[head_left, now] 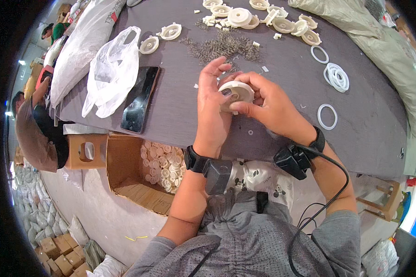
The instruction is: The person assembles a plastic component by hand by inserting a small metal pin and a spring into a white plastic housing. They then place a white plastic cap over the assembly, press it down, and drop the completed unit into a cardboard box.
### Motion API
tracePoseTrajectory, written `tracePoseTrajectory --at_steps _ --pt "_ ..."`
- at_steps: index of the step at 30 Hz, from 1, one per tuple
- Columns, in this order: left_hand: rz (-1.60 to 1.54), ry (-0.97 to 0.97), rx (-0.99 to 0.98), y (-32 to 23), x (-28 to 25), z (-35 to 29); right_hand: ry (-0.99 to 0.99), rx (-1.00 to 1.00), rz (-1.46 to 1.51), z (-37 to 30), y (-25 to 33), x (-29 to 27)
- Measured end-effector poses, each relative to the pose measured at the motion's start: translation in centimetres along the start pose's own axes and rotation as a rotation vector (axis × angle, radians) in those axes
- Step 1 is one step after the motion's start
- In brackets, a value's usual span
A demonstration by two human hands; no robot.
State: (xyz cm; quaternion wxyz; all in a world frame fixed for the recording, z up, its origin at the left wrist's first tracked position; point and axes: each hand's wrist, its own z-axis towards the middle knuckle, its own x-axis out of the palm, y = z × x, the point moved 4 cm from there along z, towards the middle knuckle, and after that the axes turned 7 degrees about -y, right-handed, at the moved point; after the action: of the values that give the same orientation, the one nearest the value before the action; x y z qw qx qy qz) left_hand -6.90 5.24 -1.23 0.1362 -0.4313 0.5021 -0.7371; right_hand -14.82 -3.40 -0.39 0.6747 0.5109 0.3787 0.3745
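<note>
A white round plastic part [241, 92] with a raised rim is held between my two hands above the near half of the table. My left hand [210, 104] supports its left side, with the fingers pointing up. From the right, my right hand [276, 105] grips its edge, the thumb across the near side and the fingers behind. Just beyond my hands lies a pile of small metal springs [226, 45]. Past that pile are several small white plastic pieces [211, 21] and similar round parts [240, 17].
Clear-white plastic rings [336, 77] lie to the right. A phone [140, 99] and a white plastic bag [112, 69] lie left. Large sacks [85, 51] line the table's sides. Below stands a cardboard box [125, 159] of round parts. Another person [39, 134] is at far left.
</note>
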Motion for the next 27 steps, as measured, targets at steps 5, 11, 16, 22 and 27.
tracePoseTrajectory --at_steps 5,11,16,22,27 --pt "-0.048 0.034 -0.089 0.3 -0.2 -0.4 -0.031 0.141 0.163 0.3 0.6 -1.1" --pt "0.235 0.04 -0.123 0.0 -1.1 -0.5 -0.076 0.211 0.175 0.5 0.5 -2.3" --pt "0.197 0.042 -0.132 0.3 -1.6 -0.5 -0.048 0.252 0.208 0.6 0.6 -2.0" --pt "0.227 0.001 -0.067 -0.3 -0.9 -0.8 0.008 0.28 0.218 0.6 0.1 -2.1" --pt "0.286 0.003 -0.057 -0.3 -0.9 -0.8 0.02 0.296 0.203 0.5 0.0 -2.1"
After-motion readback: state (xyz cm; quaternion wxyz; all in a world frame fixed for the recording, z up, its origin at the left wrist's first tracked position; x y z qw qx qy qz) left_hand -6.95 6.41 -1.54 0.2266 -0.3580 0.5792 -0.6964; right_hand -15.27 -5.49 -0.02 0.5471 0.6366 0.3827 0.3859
